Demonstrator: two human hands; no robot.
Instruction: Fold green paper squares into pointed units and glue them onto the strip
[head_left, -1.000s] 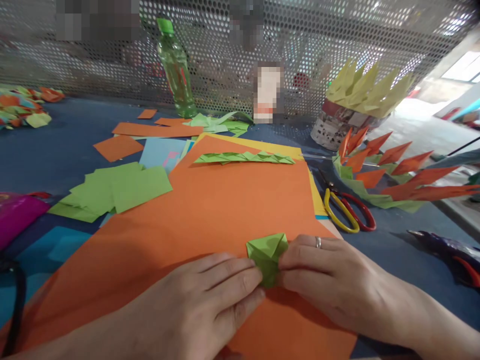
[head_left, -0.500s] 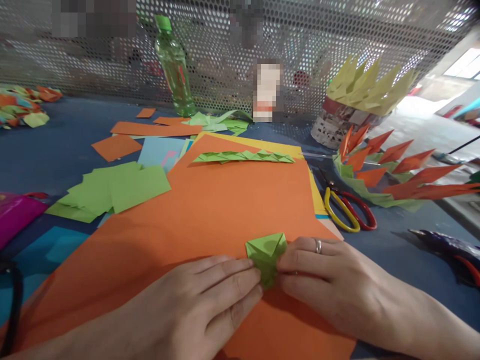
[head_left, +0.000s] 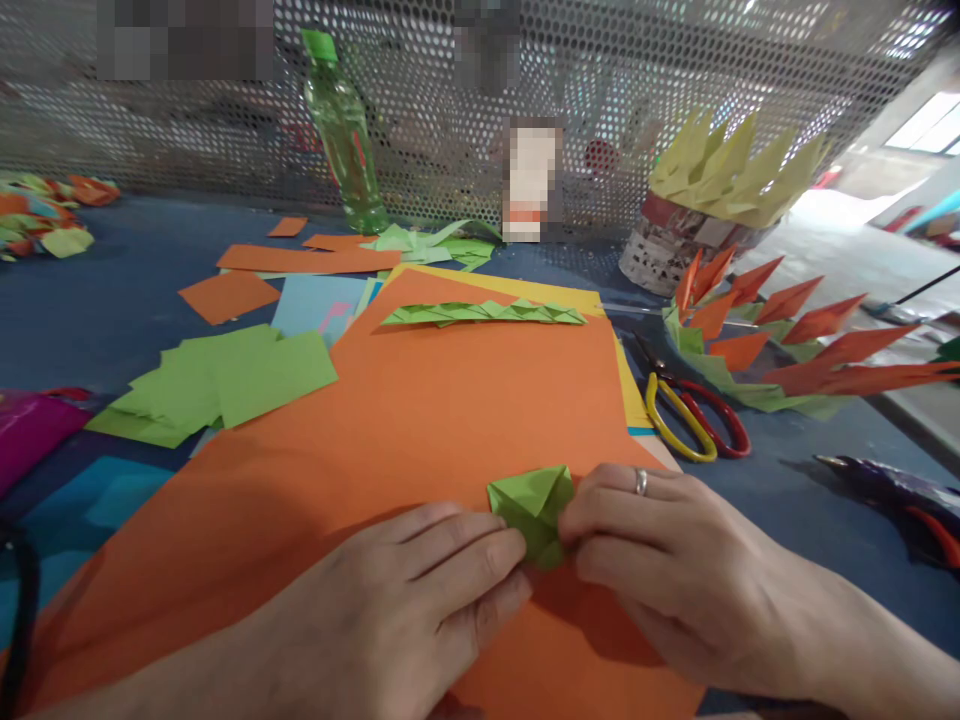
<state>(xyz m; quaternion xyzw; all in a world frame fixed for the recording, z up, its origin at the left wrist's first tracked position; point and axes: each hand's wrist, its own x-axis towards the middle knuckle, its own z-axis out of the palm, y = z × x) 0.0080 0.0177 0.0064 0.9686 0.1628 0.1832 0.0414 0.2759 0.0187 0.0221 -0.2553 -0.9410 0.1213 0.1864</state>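
A small square of green paper (head_left: pixel 531 510) with folded-in flaps lies on a large orange sheet (head_left: pixel 480 400). My left hand (head_left: pixel 427 590) has its fingers pressed together on the paper's lower left edge, holding it. My right hand (head_left: pixel 660 560), with a ring on one finger, is closed in a pinch at the paper's right edge; the fingertips partly hide that corner. Beyond, near the far end of the orange sheet, lies a folded green paper strip (head_left: pixel 484 314) with a zigzag edge.
Loose green squares (head_left: pixel 274 375) lie to the left. Scissors (head_left: pixel 694 415) with yellow and red handles rest on the right, near a ring of orange paper points (head_left: pixel 795 330). A green bottle (head_left: pixel 345 140) stands at the back before a perforated metal panel (head_left: pixel 420 60).
My right hand has shifted slightly right and its fingers have curled more. The green paper's right side is lifted and bent a little more. My left hand stays on the paper.
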